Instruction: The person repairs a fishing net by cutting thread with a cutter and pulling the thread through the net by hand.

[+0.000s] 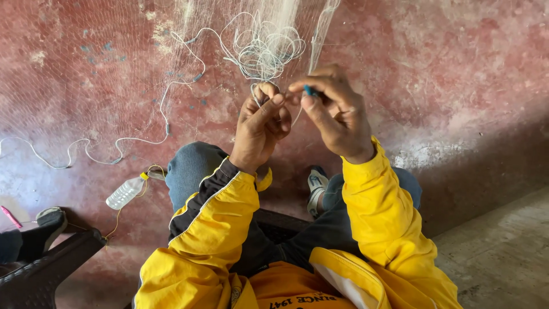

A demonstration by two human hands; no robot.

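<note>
Up against the reddish wall (457,68), both hands are raised close together, working a fine pale fishing net (103,68) that hangs across the wall's upper left. Left hand (260,129) has its fingers curled in, thumb and forefinger pressed together on a strand of white cord, right below the tangled loops of cord (266,48). Right hand (334,111) sits just beside it, almost touching, thumb and forefinger pinching a small blue tool (309,90), the other fingers folded behind. Both yellow sleeves (383,217) come up from the bottom edge, knees in dark trousers spread either side, a grey shoe (315,189) showing between them.

Off to the left there's room: the cord trails loose along the floor (74,150) toward the left edge, and a clear plastic bottle (127,193) with a yellow cap lies on its side, well apart from the hands. A dark chair (46,269) crowds the lower left corner, a pink tool (10,217) near it at the very edge. On the right, bare grey ground (503,257) stretches out to the lower right corner
</note>
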